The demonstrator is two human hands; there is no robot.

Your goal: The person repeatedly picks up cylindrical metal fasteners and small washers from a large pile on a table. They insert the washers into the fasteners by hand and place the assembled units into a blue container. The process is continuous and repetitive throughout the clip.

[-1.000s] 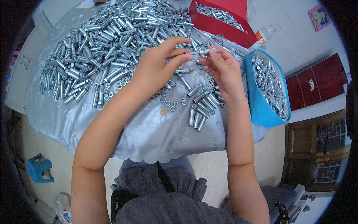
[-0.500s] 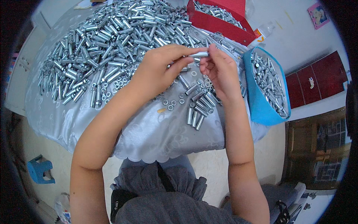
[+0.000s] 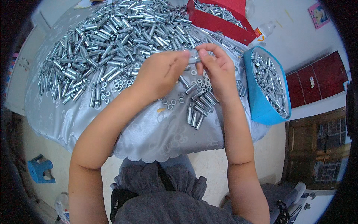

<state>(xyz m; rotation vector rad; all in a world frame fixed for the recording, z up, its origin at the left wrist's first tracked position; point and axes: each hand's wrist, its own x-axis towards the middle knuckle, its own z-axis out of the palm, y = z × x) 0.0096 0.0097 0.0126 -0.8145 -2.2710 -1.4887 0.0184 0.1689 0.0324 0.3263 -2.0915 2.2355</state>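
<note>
Between my two hands, above the table, is a silvery metal expansion bolt (image 3: 193, 59), partly covered by fingers. My left hand (image 3: 158, 72) grips its left end, the fingertips pressed together with the back of the hand toward me. At the other end, my right hand (image 3: 219, 69) pinches with thumb and forefinger, the other fingers curled. Just below my hands lie loose washers and nuts (image 3: 202, 83) and a small group of metal sleeves (image 3: 201, 108). A large heap of expansion bolts (image 3: 123, 35) spreads to the left and behind.
A blue fabric bin (image 3: 265, 118) full of bolts stands on the right. Behind it are a red box (image 3: 220, 30) with more bolts and a clear plastic bottle (image 3: 265, 29). A shiny pale tablecloth (image 3: 156, 138) covers the table. On the floor at left sits a blue stool (image 3: 40, 170).
My left hand has rolled over so its back now faces me, fingertips closer to the bolt's end. The right fingers have shifted upward and left around the bolt.
</note>
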